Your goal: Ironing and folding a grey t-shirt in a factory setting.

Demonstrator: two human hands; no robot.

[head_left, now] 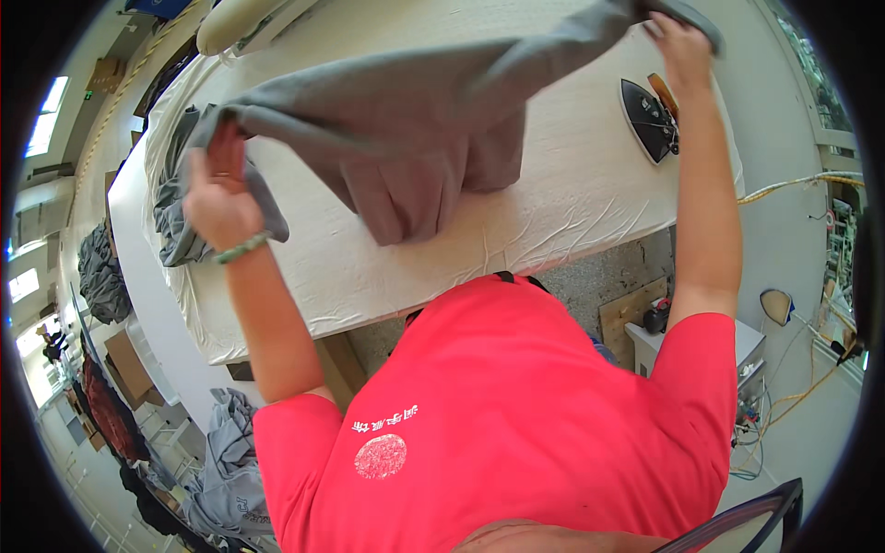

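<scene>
A grey garment (433,101) hangs stretched in the air over the white-covered table (590,207), its lower part drooping in folds toward the near edge. My left hand (224,198) grips its left end, with the fingertips tucked into the cloth and slightly blurred. At the far right, my right hand (684,53) is closed on the other end, raised above the table's far corner. An iron (650,120) with a dark soleplate and a brown handle lies on the table, just below my right hand.
Crumpled grey cloth (180,217) lies at the table's left end. A padded pressing form (230,26) stands at the back left. More grey clothes (101,272) are piled farther left, others (226,470) at lower left. A yellowish hose (793,182) runs off right.
</scene>
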